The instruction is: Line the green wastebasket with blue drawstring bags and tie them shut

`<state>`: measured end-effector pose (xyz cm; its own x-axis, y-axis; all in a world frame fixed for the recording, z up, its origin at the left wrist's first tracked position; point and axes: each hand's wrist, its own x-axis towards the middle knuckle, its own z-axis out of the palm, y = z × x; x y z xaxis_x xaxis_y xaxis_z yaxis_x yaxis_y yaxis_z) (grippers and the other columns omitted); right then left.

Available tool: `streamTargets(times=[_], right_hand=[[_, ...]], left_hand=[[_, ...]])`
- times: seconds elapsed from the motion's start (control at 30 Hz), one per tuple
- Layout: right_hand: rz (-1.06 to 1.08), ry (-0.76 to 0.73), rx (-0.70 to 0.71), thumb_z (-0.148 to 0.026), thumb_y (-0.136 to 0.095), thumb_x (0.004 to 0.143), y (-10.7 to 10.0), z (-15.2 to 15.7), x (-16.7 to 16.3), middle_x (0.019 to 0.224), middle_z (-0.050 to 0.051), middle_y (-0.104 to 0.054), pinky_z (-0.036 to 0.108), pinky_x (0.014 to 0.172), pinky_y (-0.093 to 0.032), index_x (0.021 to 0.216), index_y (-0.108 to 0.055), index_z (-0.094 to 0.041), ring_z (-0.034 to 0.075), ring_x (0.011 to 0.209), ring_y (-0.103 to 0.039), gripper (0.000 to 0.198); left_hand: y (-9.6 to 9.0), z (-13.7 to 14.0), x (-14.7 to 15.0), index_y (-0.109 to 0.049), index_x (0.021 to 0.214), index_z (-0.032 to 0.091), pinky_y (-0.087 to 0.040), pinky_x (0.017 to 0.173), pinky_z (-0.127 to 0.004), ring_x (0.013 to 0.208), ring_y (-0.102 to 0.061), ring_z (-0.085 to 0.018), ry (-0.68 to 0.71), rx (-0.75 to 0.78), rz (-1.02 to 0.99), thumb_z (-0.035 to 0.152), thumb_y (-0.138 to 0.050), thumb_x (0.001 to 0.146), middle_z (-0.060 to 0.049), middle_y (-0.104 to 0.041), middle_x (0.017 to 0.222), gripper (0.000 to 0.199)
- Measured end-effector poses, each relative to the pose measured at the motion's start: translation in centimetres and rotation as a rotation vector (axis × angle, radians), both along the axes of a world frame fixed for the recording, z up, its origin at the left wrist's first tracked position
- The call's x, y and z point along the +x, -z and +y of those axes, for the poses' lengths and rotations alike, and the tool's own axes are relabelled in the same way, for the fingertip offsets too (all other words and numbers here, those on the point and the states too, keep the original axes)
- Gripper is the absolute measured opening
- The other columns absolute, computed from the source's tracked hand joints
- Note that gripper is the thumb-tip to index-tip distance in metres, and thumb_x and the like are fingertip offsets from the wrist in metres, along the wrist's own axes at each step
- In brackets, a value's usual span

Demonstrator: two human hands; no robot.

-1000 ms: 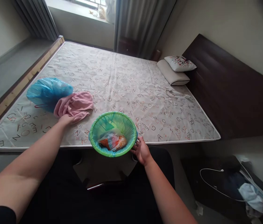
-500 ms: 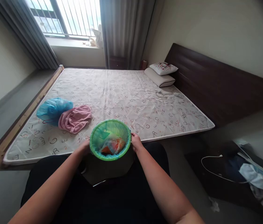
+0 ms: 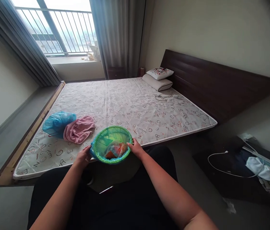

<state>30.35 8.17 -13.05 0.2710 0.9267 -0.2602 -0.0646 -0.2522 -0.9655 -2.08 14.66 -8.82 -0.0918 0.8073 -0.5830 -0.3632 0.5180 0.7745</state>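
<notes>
A round green trash bin (image 3: 112, 161), lined with a thin bluish plastic bag, is held above my lap at the near edge of the mattress. Crumpled wrappers (image 3: 119, 149), orange, red and clear, lie inside it. My left hand (image 3: 84, 156) grips the bin's left side, thumb and fingers against the liner. On the other side my right hand (image 3: 136, 148) clasps the rim, with its thumb over the edge. The far fingers of both hands are partly hidden behind the bin. Beyond my left hand a pink towel (image 3: 79, 129) touches a puffed-up blue plastic bag (image 3: 59, 123).
The letter-printed mattress (image 3: 122, 99) spreads ahead, with pillows (image 3: 158, 81) by the dark headboard (image 3: 209, 76). A white cable (image 3: 211, 158) and a white cloth (image 3: 257, 166) lie on a dark surface at right. A wooden bed rail (image 3: 36, 124) runs along the left.
The bin has tipped slightly, and more of its left outer side shows. My right thumb now lies over the rim. The view has tilted up and shifted a little.
</notes>
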Motion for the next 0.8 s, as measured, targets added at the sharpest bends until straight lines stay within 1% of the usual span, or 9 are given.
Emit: streamTargets(times=[0.1, 0.13, 0.2, 0.3, 0.4, 0.47, 0.6, 0.7, 0.8], right_hand=[[-0.148, 0.045, -0.014, -0.031, -0.075, 0.078, -0.1, 0.5, 0.0, 0.102, 0.004, -0.076, 0.043, 0.11, -0.049, 0.103, -0.071, -0.025, 0.026, 0.106, -0.069, 0.026], [-0.161, 0.058, -0.016, -0.029, -0.072, 0.079, -0.2, 0.7, 0.0, 0.1, 0.004, -0.076, 0.043, 0.111, -0.048, 0.102, -0.072, -0.025, 0.026, 0.106, -0.068, 0.023], [-0.172, 0.076, -0.015, -0.026, -0.07, 0.079, -0.4, 0.9, 0.0, 0.098, 0.004, -0.075, 0.043, 0.111, -0.047, 0.1, -0.073, -0.025, 0.027, 0.105, -0.068, 0.021], [-0.187, 0.087, 0.005, -0.023, -0.068, 0.079, -0.7, 0.8, -0.2, 0.097, 0.004, -0.076, 0.041, 0.108, -0.049, 0.098, -0.075, -0.025, 0.027, 0.103, -0.068, 0.021], [-0.195, 0.068, 0.053, -0.019, -0.065, 0.078, -1.2, 0.4, -0.4, 0.102, 0.004, -0.079, 0.039, 0.107, -0.049, 0.101, -0.078, -0.026, 0.027, 0.104, -0.068, 0.028], [-0.191, 0.024, 0.117, -0.017, -0.062, 0.078, -1.6, 0.0, -0.6, 0.108, 0.003, -0.08, 0.039, 0.108, -0.05, 0.107, -0.08, -0.027, 0.027, 0.107, -0.07, 0.036], [-0.172, -0.079, 0.255, -0.018, -0.06, 0.08, -2.0, -0.4, -0.9, 0.12, 0.002, -0.081, 0.042, 0.116, -0.048, 0.118, -0.081, -0.027, 0.028, 0.118, -0.071, 0.044], [-0.14, -0.045, 0.252, -0.018, -0.063, 0.079, -2.1, -0.4, -1.2, 0.123, 0.002, -0.081, 0.044, 0.12, -0.047, 0.117, -0.081, -0.028, 0.029, 0.123, -0.07, 0.044], [-0.11, -0.004, 0.239, -0.015, -0.067, 0.075, -2.1, -0.5, -1.4, 0.126, 0.002, -0.081, 0.044, 0.122, -0.045, 0.113, -0.083, -0.029, 0.031, 0.129, -0.069, 0.043]], left_hand=[[-1.8, -0.1, -0.7, -0.069, 0.102, 0.014, -0.058, 0.057, -0.016, 0.057, -0.067, -0.009, -0.018, -0.009, -0.12, 0.01, -0.07, 0.096, -0.001, -0.071, 0.076, 0.007], [-2.4, -0.3, -0.8, -0.07, 0.109, 0.014, -0.057, 0.055, -0.015, 0.056, -0.066, -0.009, -0.019, -0.006, -0.177, 0.011, -0.067, 0.098, 0.0, -0.07, 0.076, 0.012], [-3.4, -0.7, -0.9, -0.069, 0.126, 0.015, -0.051, 0.047, -0.013, 0.051, -0.061, -0.007, -0.016, 0.012, -0.288, 0.012, -0.063, 0.102, 0.003, -0.062, 0.069, 0.025], [-4.6, -1.3, -0.7, -0.063, 0.143, 0.014, -0.046, 0.043, -0.013, 0.045, -0.051, -0.006, 0.059, 0.055, -0.4, 0.012, -0.056, 0.104, 0.006, -0.052, 0.062, 0.04], [-5.3, -1.3, -0.3, -0.059, 0.152, 0.021, -0.047, 0.044, -0.015, 0.047, -0.051, -0.007, 0.149, 0.132, -0.393, 0.015, -0.059, 0.103, 0.005, -0.057, 0.067, 0.05], [-5.7, -0.9, 0.1, -0.058, 0.153, 0.025, -0.05, 0.048, -0.017, 0.051, -0.057, -0.009, 0.159, 0.184, -0.327, 0.017, -0.064, 0.1, 0.003, -0.063, 0.073, 0.054], [-6.8, 0.6, 1.4, -0.06, 0.149, 0.024, -0.057, 0.057, -0.021, 0.061, -0.066, -0.011, 0.164, 0.236, -0.26, 0.018, -0.07, 0.095, 0.0, -0.074, 0.087, 0.055], [-7.7, 1.4, 2.9, -0.065, 0.144, 0.022, -0.056, 0.057, -0.022, 0.063, -0.066, -0.012, 0.241, 0.285, -0.246, 0.021, -0.078, 0.089, -0.001, -0.075, 0.09, 0.056], [-8.4, 0.6, 5.1, -0.072, 0.136, 0.019, -0.053, 0.054, -0.021, 0.062, -0.064, -0.012, 0.353, 0.336, -0.198, 0.025, -0.087, 0.082, -0.004, -0.075, 0.092, 0.056]])
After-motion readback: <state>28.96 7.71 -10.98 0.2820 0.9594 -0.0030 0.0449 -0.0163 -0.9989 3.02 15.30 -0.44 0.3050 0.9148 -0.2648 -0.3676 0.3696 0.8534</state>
